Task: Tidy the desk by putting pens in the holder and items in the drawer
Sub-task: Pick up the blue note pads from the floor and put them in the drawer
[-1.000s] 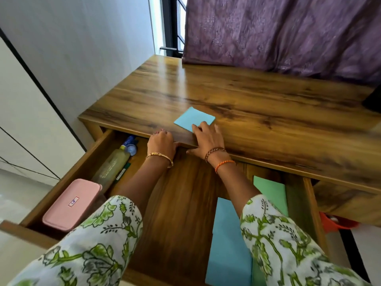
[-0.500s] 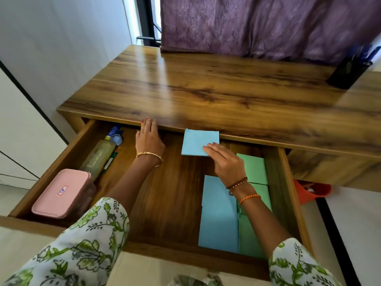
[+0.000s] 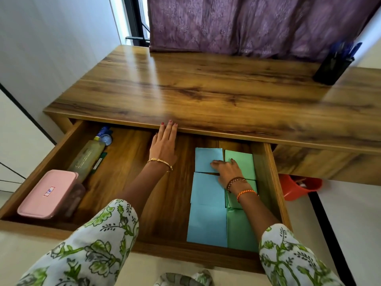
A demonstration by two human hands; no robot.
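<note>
Head view: desk top looks bare, pens stand in holder. Right hand presses flat on blue paper in drawer. Left hand is flat, empty. Closing seems left.

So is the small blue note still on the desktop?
No, the small blue note lies inside the open drawer, with the right hand resting on it.

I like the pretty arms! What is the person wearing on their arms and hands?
White sleeves with green leaf patterns. The left hand has red nails and a gold bangle. The right hand wears a brown beaded bracelet and an orange thread band.
</note>
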